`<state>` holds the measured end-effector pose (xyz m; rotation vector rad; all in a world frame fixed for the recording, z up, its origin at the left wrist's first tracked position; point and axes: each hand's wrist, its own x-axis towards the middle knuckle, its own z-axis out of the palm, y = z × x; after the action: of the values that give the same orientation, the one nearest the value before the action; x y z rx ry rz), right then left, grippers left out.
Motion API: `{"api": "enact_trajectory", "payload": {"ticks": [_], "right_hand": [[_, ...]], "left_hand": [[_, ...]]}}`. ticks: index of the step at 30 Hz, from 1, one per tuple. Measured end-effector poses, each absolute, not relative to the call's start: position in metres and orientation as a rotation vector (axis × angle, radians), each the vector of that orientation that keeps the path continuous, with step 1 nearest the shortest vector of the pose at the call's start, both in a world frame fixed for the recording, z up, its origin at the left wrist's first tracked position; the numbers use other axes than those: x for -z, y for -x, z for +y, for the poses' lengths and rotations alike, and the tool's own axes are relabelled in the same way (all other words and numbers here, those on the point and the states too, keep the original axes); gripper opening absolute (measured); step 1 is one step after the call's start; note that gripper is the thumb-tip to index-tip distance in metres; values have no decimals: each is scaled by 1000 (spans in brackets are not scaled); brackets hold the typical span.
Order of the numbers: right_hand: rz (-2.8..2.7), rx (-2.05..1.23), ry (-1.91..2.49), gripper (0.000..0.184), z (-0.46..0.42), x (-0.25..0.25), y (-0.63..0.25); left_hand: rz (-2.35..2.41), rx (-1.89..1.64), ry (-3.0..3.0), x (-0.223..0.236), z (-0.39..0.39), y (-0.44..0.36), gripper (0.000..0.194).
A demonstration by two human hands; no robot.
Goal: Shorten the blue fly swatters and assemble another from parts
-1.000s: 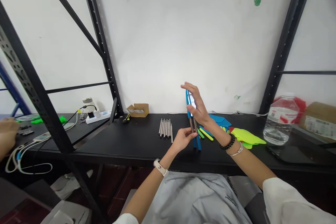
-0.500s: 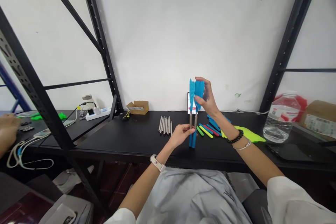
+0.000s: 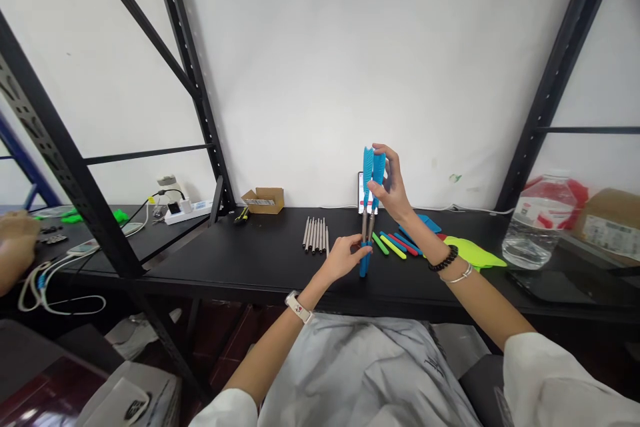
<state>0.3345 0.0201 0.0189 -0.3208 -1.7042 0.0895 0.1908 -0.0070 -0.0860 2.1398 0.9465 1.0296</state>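
Note:
Two blue fly swatters (image 3: pixel 367 170) stand upright side by side, with ribbed plastic heads, thin metal shafts and blue handles. My left hand (image 3: pixel 345 255) is closed around them low down, where the shafts meet the handles. My right hand (image 3: pixel 393 180) is closed on the heads, thumb in front and fingers at the top and right edge. Behind the shafts a phone (image 3: pixel 361 190) leans upright, partly covered. Just right of the handles lie loose coloured handles (image 3: pixel 393 247) in green, yellow, red and blue. Several metal rods (image 3: pixel 315 235) lie in a row left of my left hand.
Yellow-green flat pieces (image 3: pixel 473 252) and blue ones (image 3: pixel 427 223) lie beyond my right wrist. A water bottle (image 3: pixel 535 223) stands at right beside a cardboard box (image 3: pixel 613 227). A small open box (image 3: pixel 265 200) and a cutter (image 3: pixel 242 215) sit at back left. Another person's hand (image 3: pixel 17 240) is far left.
The two heads have turned and come closer together, and the handles now overlap more. My right hand has shifted slightly left on the heads. The camera view has moved slightly.

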Motion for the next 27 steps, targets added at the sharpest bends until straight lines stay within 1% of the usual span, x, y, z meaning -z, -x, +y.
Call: {"api": "enact_trajectory", "payload": {"ticks": [5, 10, 16, 27], "right_hand": [[-1705, -88, 308, 46, 23, -17, -328], [-1726, -95, 298, 47, 23, -17, -323], [-1739, -67, 339, 54, 27, -15, -324], [-1754, -65, 389, 57, 28, -11, -322]], "left_hand": [[964, -1047, -2178, 87, -7, -191, 30], [907, -1030, -2150, 90, -2, -189, 32], [874, -1012, -2119, 91, -1, -189, 34], [852, -997, -2045, 89, -2, -189, 38]]}}
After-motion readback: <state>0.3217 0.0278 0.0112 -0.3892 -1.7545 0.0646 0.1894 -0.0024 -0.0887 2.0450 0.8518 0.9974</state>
